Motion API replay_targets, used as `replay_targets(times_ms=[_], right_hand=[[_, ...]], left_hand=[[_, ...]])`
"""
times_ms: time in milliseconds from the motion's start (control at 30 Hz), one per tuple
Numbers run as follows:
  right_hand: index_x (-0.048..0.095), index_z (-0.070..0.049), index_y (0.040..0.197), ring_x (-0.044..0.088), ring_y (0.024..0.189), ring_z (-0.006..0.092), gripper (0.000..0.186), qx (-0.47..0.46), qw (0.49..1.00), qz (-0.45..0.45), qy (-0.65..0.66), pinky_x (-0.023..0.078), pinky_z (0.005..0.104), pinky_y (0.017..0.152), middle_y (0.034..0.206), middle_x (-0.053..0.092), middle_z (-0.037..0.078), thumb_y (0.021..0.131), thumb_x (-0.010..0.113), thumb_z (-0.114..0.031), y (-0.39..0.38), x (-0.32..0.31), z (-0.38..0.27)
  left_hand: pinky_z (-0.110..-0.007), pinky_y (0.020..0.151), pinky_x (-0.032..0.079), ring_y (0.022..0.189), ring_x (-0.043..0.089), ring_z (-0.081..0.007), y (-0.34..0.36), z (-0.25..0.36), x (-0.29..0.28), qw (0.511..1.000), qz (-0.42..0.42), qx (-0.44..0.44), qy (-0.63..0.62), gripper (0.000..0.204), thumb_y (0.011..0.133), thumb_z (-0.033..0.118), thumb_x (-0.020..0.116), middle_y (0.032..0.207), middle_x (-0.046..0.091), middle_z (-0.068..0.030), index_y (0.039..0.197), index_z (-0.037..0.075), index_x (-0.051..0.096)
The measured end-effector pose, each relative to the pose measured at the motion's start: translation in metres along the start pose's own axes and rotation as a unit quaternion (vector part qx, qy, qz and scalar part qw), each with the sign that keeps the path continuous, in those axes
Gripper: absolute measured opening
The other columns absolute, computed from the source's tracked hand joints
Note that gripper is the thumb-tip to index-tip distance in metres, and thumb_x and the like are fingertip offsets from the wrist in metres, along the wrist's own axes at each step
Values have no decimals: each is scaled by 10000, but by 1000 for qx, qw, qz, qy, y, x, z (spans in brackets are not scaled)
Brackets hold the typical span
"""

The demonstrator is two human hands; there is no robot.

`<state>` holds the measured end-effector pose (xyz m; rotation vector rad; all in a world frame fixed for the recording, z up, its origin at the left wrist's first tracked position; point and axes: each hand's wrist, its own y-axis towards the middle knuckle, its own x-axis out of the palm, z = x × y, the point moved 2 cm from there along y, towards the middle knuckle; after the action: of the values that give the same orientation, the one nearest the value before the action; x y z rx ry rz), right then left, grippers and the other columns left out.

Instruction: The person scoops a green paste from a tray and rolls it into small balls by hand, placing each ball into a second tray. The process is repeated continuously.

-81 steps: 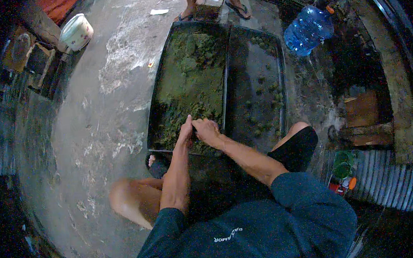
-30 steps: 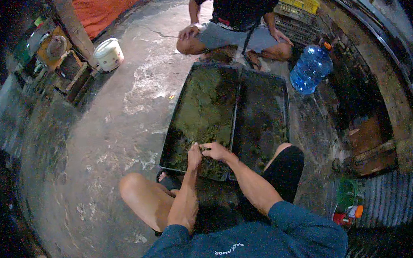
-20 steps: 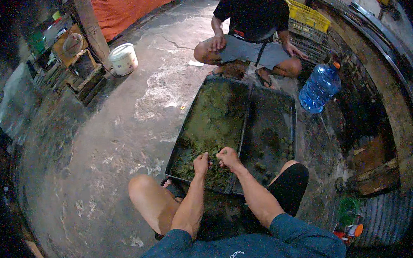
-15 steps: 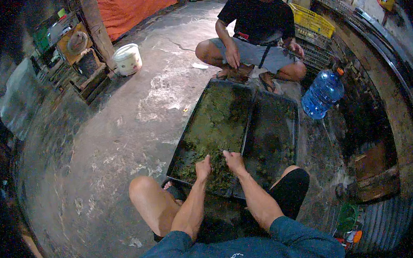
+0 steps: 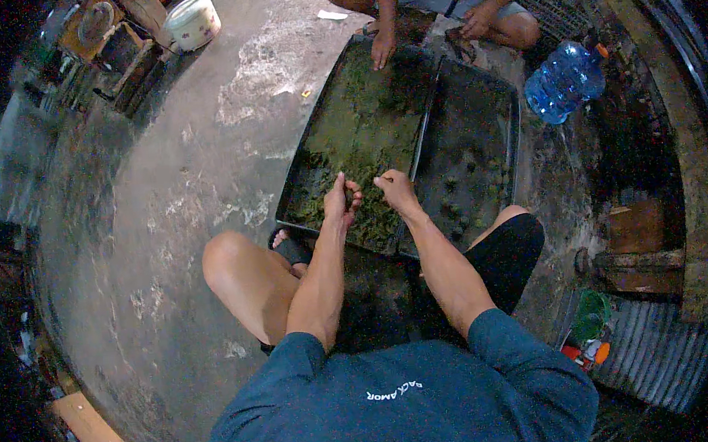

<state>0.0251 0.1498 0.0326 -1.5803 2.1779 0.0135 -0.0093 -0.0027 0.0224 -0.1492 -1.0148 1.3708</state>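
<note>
Two black rectangular trays lie side by side on the floor in front of me. Loose green-brown crumbly material covers the left tray, clumped at its near end. Over that end, my left hand is raised with the thumb up and fingers curled. My right hand is just beside it, thumb and fingers pinched together. Whatever either hand holds is too small or hidden to make out. Small dark lumps sit in rows in the right tray.
Across the trays sits another person, one hand reaching down to the left tray's far end. A blue water jug lies to the right. A white bucket stands at the far left; a corrugated sheet lies at the lower right.
The view has tilted downward. My left hand has turned, showing its curled fingers, and my right fingers have come together. The other person's hand has lowered to the left tray.
</note>
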Motion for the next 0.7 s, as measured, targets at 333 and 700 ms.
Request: replay_targets(times_ms=[333,700], right_hand=[[565,-19,860,572,575,302,259,-129,981,93,-113,443,396,565,730,604,124,862,469,-259,28,19,39],[585,-15,836,553,528,252,291,-21,994,38,-104,439,379,556,632,585,102,834,559,-305,-1,3,2]], left_hand=[[-262,384,276,429,413,-127,-3,8,19,994,-26,57,91,384,918,347,461,580,499,-30,653,74,517],[-271,384,297,450,417,-124,-2,3,-8,980,61,41,185,377,915,361,467,596,501,-32,650,91,474]])
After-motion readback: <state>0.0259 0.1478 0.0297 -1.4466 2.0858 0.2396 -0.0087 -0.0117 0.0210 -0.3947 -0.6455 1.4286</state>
